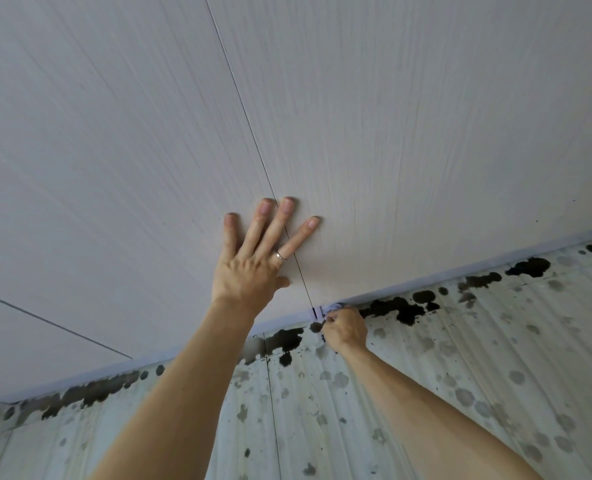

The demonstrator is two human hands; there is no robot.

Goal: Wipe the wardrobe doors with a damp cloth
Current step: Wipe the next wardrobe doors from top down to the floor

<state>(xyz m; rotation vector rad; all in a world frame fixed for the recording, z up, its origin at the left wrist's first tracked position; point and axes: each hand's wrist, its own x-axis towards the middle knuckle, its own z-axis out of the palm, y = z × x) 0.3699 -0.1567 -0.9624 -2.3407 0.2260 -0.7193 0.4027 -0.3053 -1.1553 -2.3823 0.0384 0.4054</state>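
A: Left hand (pixel 253 268) flat, fingers spread, over the seam (pixel 244 112) of the pale wood-grain wardrobe doors (pixel 408 133).
B: Right hand (pixel 344 329) clenches the small whitish cloth (pixel 334 307) at their top edge; brushing the black-stained corrugated ceiling (pixel 460 375) could smear grime onto them.

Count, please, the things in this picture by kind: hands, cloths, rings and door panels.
Hands: 2, the left hand flat on the doors and the right hand at their lower edge
Cloth: 1, gripped by the right hand
Ring: 1, on the left hand
Door panels: 3, parted by two thin seams
Total: 7
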